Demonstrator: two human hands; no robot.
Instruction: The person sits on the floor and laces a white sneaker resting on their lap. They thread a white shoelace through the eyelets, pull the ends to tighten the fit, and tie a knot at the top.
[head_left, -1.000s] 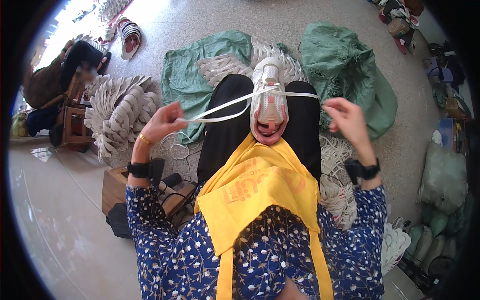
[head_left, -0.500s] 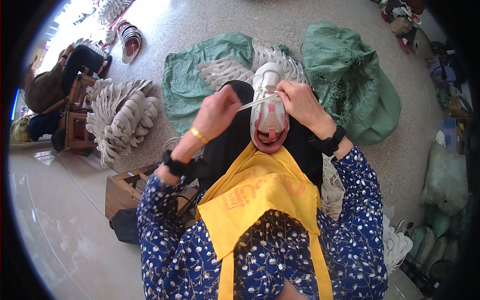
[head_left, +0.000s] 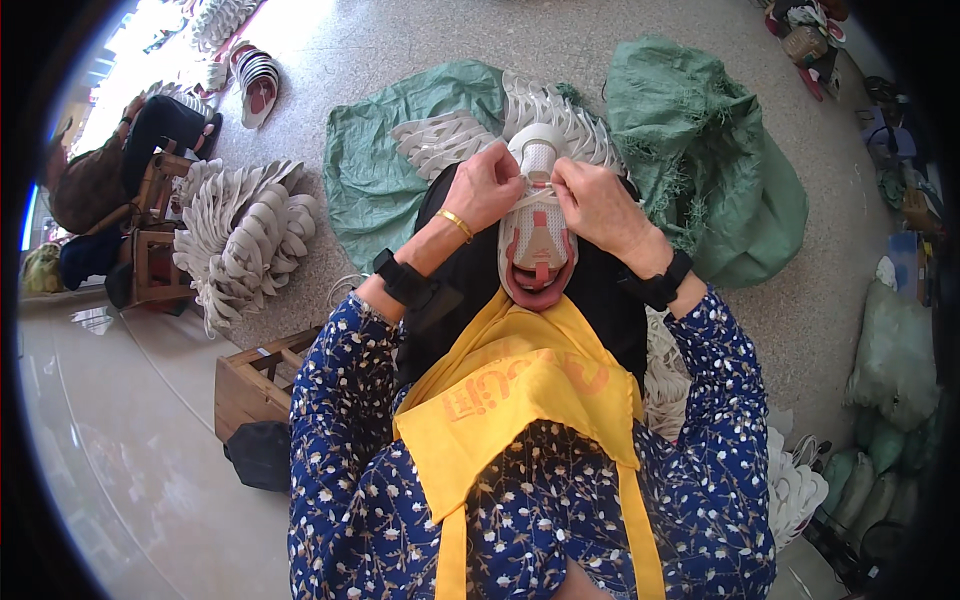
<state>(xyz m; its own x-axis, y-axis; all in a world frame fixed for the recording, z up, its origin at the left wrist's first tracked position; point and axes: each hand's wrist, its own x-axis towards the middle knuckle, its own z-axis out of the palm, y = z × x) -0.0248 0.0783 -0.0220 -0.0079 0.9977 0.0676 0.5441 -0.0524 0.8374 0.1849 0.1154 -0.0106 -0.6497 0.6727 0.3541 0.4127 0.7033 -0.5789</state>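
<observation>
A white sneaker point(head_left: 538, 240) with pink trim rests on my lap, toe pointing away and its pink-lined opening toward me. Its white shoelace point(head_left: 541, 190) crosses the upper near the toe end. My left hand point(head_left: 487, 187) is closed in a pinch at the left edge of the laces, its fingertips against the shoe. From the right, my right hand point(head_left: 600, 205) pinches the lace at the opposite edge. The lace ends inside the fingers are mostly hidden. Under the shoe's heel lies my yellow apron point(head_left: 510, 390).
Beyond my knees, white shoe uppers point(head_left: 450, 143) lie on a green woven sheet point(head_left: 370, 170). A crumpled green sack point(head_left: 700, 160) sits to the right. Another pile of uppers point(head_left: 245, 230) is on the left, near a wooden stool point(head_left: 250, 390) and a wooden chair point(head_left: 160, 250).
My left hand has moved right and away from me, from holding the lace pulled out leftward to the shoe's edge. My right hand has stayed nearly in place.
</observation>
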